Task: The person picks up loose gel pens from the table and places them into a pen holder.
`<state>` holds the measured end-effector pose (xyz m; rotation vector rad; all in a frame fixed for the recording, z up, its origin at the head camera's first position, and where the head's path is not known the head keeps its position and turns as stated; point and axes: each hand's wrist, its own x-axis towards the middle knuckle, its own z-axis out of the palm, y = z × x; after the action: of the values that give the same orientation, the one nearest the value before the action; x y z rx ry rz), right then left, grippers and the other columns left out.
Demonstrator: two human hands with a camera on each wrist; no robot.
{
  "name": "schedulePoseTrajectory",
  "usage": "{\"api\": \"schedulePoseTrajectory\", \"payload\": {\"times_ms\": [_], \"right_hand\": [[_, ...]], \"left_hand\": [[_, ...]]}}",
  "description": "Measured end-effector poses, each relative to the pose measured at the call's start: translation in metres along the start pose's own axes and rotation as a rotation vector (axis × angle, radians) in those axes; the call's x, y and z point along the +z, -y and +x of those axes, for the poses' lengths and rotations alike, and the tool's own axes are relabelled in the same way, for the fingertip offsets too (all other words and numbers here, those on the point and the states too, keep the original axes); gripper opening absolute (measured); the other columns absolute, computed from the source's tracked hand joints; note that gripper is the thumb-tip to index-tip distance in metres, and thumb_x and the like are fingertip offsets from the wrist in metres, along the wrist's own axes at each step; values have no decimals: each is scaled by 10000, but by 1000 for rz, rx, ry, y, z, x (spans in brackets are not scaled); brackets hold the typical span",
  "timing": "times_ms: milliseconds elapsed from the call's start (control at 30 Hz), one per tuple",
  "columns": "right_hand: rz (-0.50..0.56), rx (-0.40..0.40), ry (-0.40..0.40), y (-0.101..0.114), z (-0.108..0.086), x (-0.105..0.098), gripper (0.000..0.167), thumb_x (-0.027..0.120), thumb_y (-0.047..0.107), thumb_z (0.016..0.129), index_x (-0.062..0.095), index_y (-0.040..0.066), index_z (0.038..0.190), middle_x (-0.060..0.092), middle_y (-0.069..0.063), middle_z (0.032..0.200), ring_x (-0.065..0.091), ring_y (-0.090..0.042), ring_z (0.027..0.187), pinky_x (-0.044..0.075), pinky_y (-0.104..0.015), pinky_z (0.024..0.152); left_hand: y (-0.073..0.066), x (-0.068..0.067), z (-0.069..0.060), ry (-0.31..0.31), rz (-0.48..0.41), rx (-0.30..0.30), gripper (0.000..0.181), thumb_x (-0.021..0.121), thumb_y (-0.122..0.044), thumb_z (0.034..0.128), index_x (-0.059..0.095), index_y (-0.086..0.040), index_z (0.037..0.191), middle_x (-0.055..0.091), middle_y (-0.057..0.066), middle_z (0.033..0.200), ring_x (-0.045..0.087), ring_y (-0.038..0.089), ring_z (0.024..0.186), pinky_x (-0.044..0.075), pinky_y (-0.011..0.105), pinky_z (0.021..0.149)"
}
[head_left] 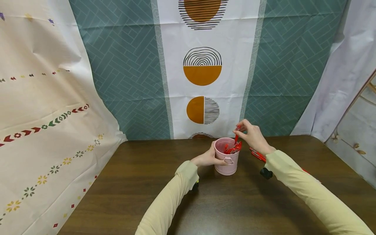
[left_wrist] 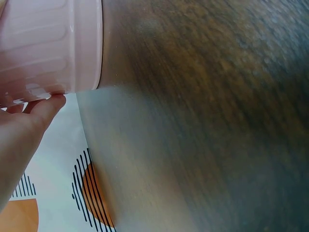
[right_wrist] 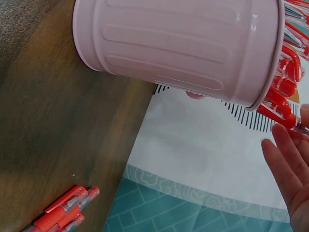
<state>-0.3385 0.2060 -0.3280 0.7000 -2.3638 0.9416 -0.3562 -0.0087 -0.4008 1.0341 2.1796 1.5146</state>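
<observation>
A pink ribbed bucket (head_left: 225, 168) with a small side handle stands upright on the table, several red pens (head_left: 232, 149) leaning inside at its right. My left hand (head_left: 208, 157) grips the bucket from the left, thumb across the front near the handle; in the left wrist view its fingers (left_wrist: 48, 108) lie against the bucket wall (left_wrist: 43, 43). Above the right rim, my right hand (head_left: 253, 137) pinches a red pen (head_left: 236, 134) held upright, its lower end down by the other pens. The right wrist view shows the bucket (right_wrist: 178, 43) side-on and the right hand (right_wrist: 292, 169) at its mouth.
More red pens (head_left: 258, 154) lie on the dark wooden table (head_left: 141, 182) right of the bucket, partly hidden by the right forearm; their ends (right_wrist: 67, 210) show in the right wrist view. A patterned curtain (head_left: 202, 107) hangs behind the table's back edge.
</observation>
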Motion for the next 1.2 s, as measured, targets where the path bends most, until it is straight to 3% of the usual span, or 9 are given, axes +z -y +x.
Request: {"api": "schedulePoseTrajectory", "payload": {"times_ms": [200,433,700,967,1200], "right_hand": [[-24,-13,5,-1,0,1,252,688,106,806,524,56,990,618,-79,877,577,-229,769,492,-376,626],[-36,37,45,-1,-2,3,252,707,136,793,528,81,959,606,-50,853,572,-207,740,474,-339,590],[-36,80,84,-3,-3,5,197,705,170,799,582,95,934,612,-35,839,561,-187,724,488,-330,595],[-45,69,108,-3,-2,5,165,694,162,808,639,84,942,623,-32,836,560,-219,746,496,-342,611],[-62,72,128,-2,-5,4,230,608,274,874,657,84,994,640,-18,836,577,-193,738,492,-375,674]], "left_hand": [[0,0,0,0,5,3,854,718,-82,758,99,-172,1338,256,-14,1273,335,109,1140,289,294,946],[1,1,0,2,6,-2,852,719,-90,759,103,-176,1341,256,-16,1272,332,108,1139,289,296,947],[1,0,1,16,-17,9,857,723,-95,757,109,-195,1346,249,-26,1282,323,100,1145,303,295,938],[0,-1,1,7,3,-19,857,717,-117,762,91,-193,1342,250,-31,1273,328,99,1137,297,295,940],[1,0,-1,6,2,-25,862,717,-117,760,89,-188,1347,252,-34,1269,328,98,1134,288,297,945]]}}
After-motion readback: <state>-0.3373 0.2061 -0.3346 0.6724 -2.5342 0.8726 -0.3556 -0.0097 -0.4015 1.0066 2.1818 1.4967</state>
